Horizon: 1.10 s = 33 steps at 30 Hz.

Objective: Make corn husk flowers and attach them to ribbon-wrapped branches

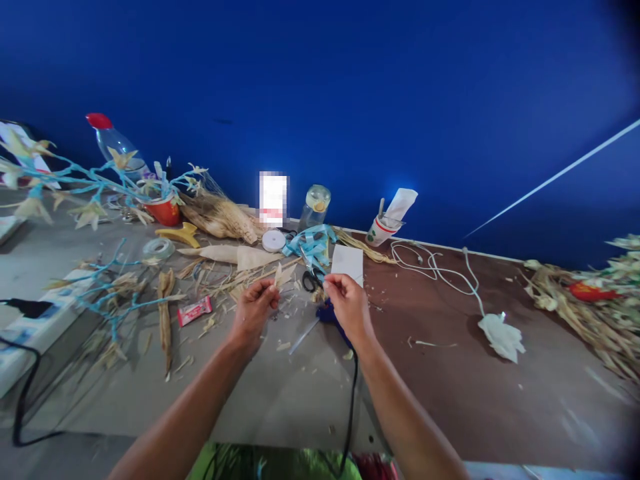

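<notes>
My left hand [255, 308] is closed in a pinch on a small pale strip of dried husk [279, 275] that sticks up from the fingertips. My right hand [349, 301] is closed too, thumb against forefinger; what it pinches, if anything, is too small to make out. Right by those fingertips are the black handles of scissors [309, 281]. Beneath the right hand lies a blue glue gun [326, 312], partly hidden, with a clear glue stick [303, 335] at its end. Behind the scissors is a heap of light-blue ribbon [313, 245]. A white card [347, 261] lies behind the right hand.
Blue-wrapped branches [113, 300] with husk flowers spread at left, near a power strip [47, 333], a red cup [164, 210] and a yellow claw clip [179, 234]. A jar [315, 207] and paper cup [383, 230] stand by the wall. Right are a white cable [435, 267] and dried husks [580, 313].
</notes>
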{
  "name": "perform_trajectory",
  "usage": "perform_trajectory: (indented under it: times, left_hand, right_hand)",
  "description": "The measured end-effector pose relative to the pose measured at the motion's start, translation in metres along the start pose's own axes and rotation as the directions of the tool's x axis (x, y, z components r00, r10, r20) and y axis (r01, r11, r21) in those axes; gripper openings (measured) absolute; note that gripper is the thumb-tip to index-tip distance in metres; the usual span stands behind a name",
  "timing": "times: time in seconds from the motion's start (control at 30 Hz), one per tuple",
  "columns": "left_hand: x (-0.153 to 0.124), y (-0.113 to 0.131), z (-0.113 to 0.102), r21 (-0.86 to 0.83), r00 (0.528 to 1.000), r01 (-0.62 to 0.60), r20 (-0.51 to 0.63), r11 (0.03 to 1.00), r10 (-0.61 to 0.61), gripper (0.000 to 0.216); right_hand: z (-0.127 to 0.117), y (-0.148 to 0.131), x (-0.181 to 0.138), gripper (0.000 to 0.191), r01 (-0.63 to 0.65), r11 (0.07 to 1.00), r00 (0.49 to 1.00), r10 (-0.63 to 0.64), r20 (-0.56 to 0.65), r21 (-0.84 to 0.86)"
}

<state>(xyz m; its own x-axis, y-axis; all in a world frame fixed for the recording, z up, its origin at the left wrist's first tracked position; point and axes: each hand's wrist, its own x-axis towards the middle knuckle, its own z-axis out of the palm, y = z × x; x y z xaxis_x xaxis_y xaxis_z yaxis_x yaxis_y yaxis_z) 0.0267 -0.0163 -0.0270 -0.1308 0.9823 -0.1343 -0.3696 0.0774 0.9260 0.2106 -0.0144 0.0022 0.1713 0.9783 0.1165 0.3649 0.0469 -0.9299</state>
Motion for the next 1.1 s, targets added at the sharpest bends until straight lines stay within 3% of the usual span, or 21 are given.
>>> perform_trajectory:
  times: [0.07, 0.13, 0.27, 0.43, 0.67, 0.77, 0.87, 0.93, 1.0, 1.1]
  left_hand:
    - [0.002, 0.000, -0.002, -0.014, 1.000, -0.007, -0.010, 1.000, 0.007, 0.021]
    - [0.003, 0.000, -0.002, -0.024, 1.000, -0.013, -0.024, 1.000, 0.013, 0.022]
    - [0.002, 0.002, -0.001, -0.074, 0.999, -0.020, -0.044, 0.997, 0.017, 0.022]
    - [0.002, 0.002, -0.001, -0.106, 0.998, 0.032, -0.057, 0.994, -0.038, 0.025]
    - [0.004, 0.004, -0.001, -0.193, 0.996, 0.047, -0.069, 0.980, -0.061, 0.028]
    - [0.004, 0.005, -0.001, -0.225, 0.995, 0.054, -0.066, 0.973, -0.070, 0.028]
    - [0.005, 0.005, -0.001, -0.244, 0.995, 0.072, -0.047, 0.967, -0.086, 0.028]
    - [0.005, 0.006, -0.002, -0.261, 0.995, 0.081, -0.041, 0.962, -0.094, 0.028]
    - [0.005, 0.006, -0.002, -0.272, 0.995, 0.077, -0.041, 0.959, -0.091, 0.028]
    - [0.005, 0.007, -0.002, -0.260, 0.997, 0.061, -0.036, 0.964, -0.073, 0.027]
  right_hand:
    - [-0.018, 0.013, -0.009, 0.032, 0.049, 0.968, 0.999, -0.054, -0.011, -0.246]
    - [-0.032, 0.023, -0.017, 0.035, 0.086, 0.870, 0.996, -0.093, 0.010, -0.485]
    - [-0.044, 0.030, -0.029, 0.038, 0.104, 0.632, 0.990, 0.009, 0.141, -0.768]
    - [-0.039, 0.019, -0.035, 0.037, 0.122, 0.569, 0.955, 0.155, 0.252, -0.813]
    - [-0.032, 0.022, -0.037, 0.028, 0.084, 0.556, 0.959, 0.180, 0.219, -0.827]
    - [-0.036, 0.027, -0.038, 0.028, 0.081, 0.629, 0.977, 0.102, 0.186, -0.773]
    - [-0.044, 0.027, -0.037, 0.034, 0.098, 0.790, 0.994, -0.043, 0.105, -0.605]
    - [-0.048, 0.022, -0.037, 0.035, 0.091, 0.926, 0.995, -0.066, 0.080, -0.366]
    - [-0.048, 0.012, -0.037, 0.038, 0.014, 0.999, 0.992, -0.010, 0.128, -0.030]
    - [-0.037, -0.007, -0.037, 0.049, -0.110, 0.934, 0.962, 0.014, 0.273, 0.341]
